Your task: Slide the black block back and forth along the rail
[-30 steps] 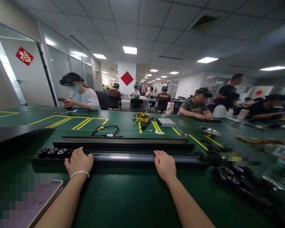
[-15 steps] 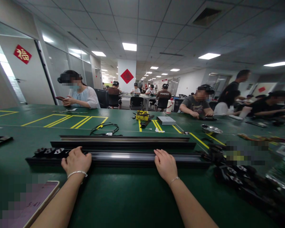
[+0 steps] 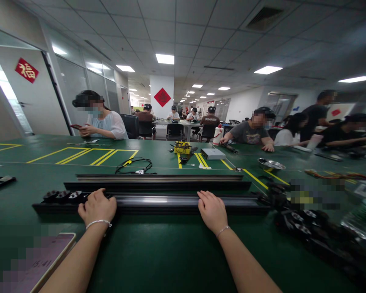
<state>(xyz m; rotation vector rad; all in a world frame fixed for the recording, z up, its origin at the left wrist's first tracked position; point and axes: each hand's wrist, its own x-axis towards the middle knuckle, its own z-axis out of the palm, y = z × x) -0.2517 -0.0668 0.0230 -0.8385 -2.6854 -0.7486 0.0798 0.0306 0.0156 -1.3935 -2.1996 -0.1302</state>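
Observation:
A long black metal rail (image 3: 158,202) lies crosswise on the green table in front of me. Near its left end my left hand (image 3: 98,206) is curled over it, gripping it beside several small black parts with silver discs (image 3: 64,196). Toward its right part my right hand (image 3: 212,209) reaches over the rail, fingers close together and bent onto it; the thumb is hidden. A second black rail (image 3: 158,185) lies parallel just behind the first.
A phone (image 3: 39,264) lies at my lower left. Dark jointed parts (image 3: 305,224), a metal bowl (image 3: 271,164) and a plastic bottle (image 3: 361,219) are on the right. Behind the rails are a black cable (image 3: 136,166), a yellow box (image 3: 183,147) and a grey box (image 3: 212,154). Several people sit around.
Both my hands stay in place on the rail. Across the table, a person's arm has stretched out to a dark object near the white bottle. A standing person at the right has moved further right.

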